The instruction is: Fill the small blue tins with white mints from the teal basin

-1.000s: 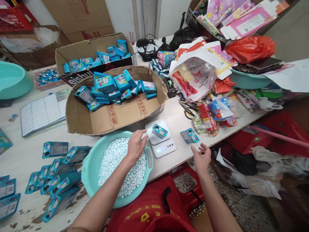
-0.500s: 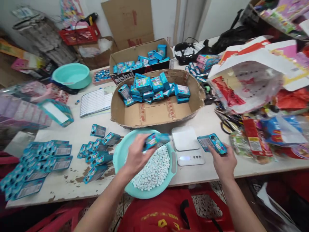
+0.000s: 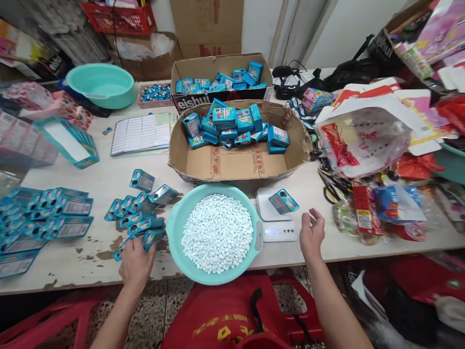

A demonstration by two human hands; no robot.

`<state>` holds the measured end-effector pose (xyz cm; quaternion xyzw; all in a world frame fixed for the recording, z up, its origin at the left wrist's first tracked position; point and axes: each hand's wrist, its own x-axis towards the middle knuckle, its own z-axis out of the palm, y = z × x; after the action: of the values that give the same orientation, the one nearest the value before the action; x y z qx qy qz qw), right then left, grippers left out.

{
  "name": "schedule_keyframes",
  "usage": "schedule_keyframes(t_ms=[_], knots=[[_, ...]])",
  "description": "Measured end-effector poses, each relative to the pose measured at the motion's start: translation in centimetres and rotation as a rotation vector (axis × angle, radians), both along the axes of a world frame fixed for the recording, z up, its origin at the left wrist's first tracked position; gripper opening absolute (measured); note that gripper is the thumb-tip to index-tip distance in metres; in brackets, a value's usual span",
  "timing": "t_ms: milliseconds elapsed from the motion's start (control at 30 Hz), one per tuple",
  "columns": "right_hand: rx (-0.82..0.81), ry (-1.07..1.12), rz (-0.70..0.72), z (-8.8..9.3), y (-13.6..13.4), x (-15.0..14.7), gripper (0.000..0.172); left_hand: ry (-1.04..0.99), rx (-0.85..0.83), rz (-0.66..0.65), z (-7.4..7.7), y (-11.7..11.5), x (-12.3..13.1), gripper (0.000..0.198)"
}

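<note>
Left hand (image 3: 136, 261) at blue box (image 3: 153, 237), basin (image 3: 176, 242) beside, carton (image 3: 238, 164) behind

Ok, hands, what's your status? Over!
Left hand touching a blue box. Right hand empty, beside scale. Second box on scale. Bowl of white pieces between hands.

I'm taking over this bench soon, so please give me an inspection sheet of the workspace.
Surface: white table, worn in brown patches at left.
Work items: turquoise basin of white pieces; beside it, white scale with a blue box at its plate.
Clutter: clear bag, red packet at right.
Grips: left grip at the blue boxes, hold unclear; right grip open, right of the white scale.
Cables: thin dark cable by the red crate.
Surroundings: cardboard sheet behind.
</note>
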<state>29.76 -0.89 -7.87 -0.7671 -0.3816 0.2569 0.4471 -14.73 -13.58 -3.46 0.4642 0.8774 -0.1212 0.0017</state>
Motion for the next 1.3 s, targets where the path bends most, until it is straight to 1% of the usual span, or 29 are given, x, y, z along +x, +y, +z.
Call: schedule_keyframes(t_ms=[67, 133, 200, 267, 333, 400, 467, 500, 567, 633, 700, 767, 800, 833, 900, 967, 1000, 1067, 1100, 1133, 1200, 1233, 1267, 1300], knots=[[-0.043, -0.036, -0.053, -0.5, -1.4, 1.3, 0.057, 0.034, 0.059, -0.021, -0.5, -0.3, 0.0, 0.049], [-0.065, -0.047, -0.089, -1.1, -2.6, 2.4, 0.057, 0.041, 0.093, -0.058, -0.1, -0.6, -0.3, 0.047], [-0.080, -0.050, -0.121, -1.8, -3.6, 3.2, 0.057, 0.025, 0.147, -0.110, 0.6, -0.4, -0.7, 0.045], [-0.088, -0.049, -0.144, -2.2, -4.3, 3.6, 0.058, -0.014, 0.257, -0.193, 1.4, 0.6, -0.9, 0.042], [-0.094, -0.048, -0.160, -2.4, -4.7, 3.8, 0.058, -0.098, 0.388, -0.322, 2.3, 2.5, -0.4, 0.037], [-0.097, -0.047, -0.171, -2.3, -5.0, 3.9, 0.057, -0.221, 0.487, -0.450, 3.3, 5.2, 1.4, 0.031], [-0.099, -0.041, -0.178, -2.2, -5.3, 4.2, 0.054, -0.358, 0.529, -0.558, 4.2, 8.4, 4.5, 0.027], [-0.100, -0.035, -0.179, -2.2, -5.5, 4.3, 0.054, -0.428, 0.519, -0.618, 4.5, 10.0, 6.4, 0.026], [-0.104, -0.019, -0.178, -2.1, -5.8, 4.8, 0.052, -0.532, 0.416, -0.733, 4.8, 12.9, 10.3, 0.025], [-0.107, 0.000, -0.172, -2.1, -6.3, 5.3, 0.051, -0.528, 0.194, -0.770, 4.4, 15.1, 13.7, 0.025], [-0.108, 0.019, -0.169, -2.1, -6.8, 5.8, 0.051, -0.490, -0.092, -0.752, 3.3, 16.1, 16.1, 0.022], [-0.108, 0.037, -0.168, -2.1, -7.1, 6.0, 0.051, -0.474, -0.317, -0.726, 1.8, 16.2, 17.1, 0.019], [-0.108, 0.046, -0.162, -2.0, -7.2, 5.9, 0.050, -0.489, -0.375, -0.720, 1.0, 16.0, 17.1, 0.018], [-0.105, 0.055, -0.150, -1.9, -7.1, 5.7, 0.049, -0.514, -0.391, -0.712, 0.3, 15.8, 17.0, 0.018], [-0.090, 0.080, -0.101, -1.6, -6.2, 4.8, 0.046, -0.599, -0.335, -0.688, -0.7, 15.2, 16.1, 0.016], [-0.059, 0.107, -0.021, -1.2, -4.3, 3.2, 0.045, -0.751, -0.245, -0.611, -1.3, 14.8, 15.2, 0.013], [-0.036, 0.118, 0.028, -1.0, -2.9, 2.3, 0.047, -0.850, -0.203, -0.537, -1.4, 14.7, 14.7, 0.011], [0.022, 0.130, 0.127, -0.7, 0.0, 0.3, 0.058, -1.112, -0.126, -0.322, -1.4, 14.5, 14.1, 0.012], [0.040, 0.140, 0.163, -0.5, 1.4, -0.6, 0.063, -1.261, -0.090, -0.197, -1.3, 14.4, 13.9, 0.015], [0.042, 0.155, 0.184, -0.3, 2.7, -1.4, 0.063, -1.407, -0.056, -0.075, -1.2, 14.3, 13.8, 0.020], [0.030, 0.186, 0.206, 0.3, 4.4, -2.6, 0.057, -1.636, -0.006, 0.120, -0.7, 14.0, 13.8, 0.031], [0.025, 0.195, 0.209, 0.8, 4.7, -3.0, 0.052, -1.700, 0.006, 0.176, -0.3, 13.9, 13.9, 0.033], [0.030, 0.194, 0.213, 1.6, 4.6, -3.2, 0.049, -1.725, 0.004, 0.196, 0.3, 13.8, 14.0, 0.032], [0.040, 0.180, 0.222, 2.4, 4.3, -3.4, 0.047, -1.714, -0.005, 0.176, 1.0, 13.8, 14.1, 0.029]])
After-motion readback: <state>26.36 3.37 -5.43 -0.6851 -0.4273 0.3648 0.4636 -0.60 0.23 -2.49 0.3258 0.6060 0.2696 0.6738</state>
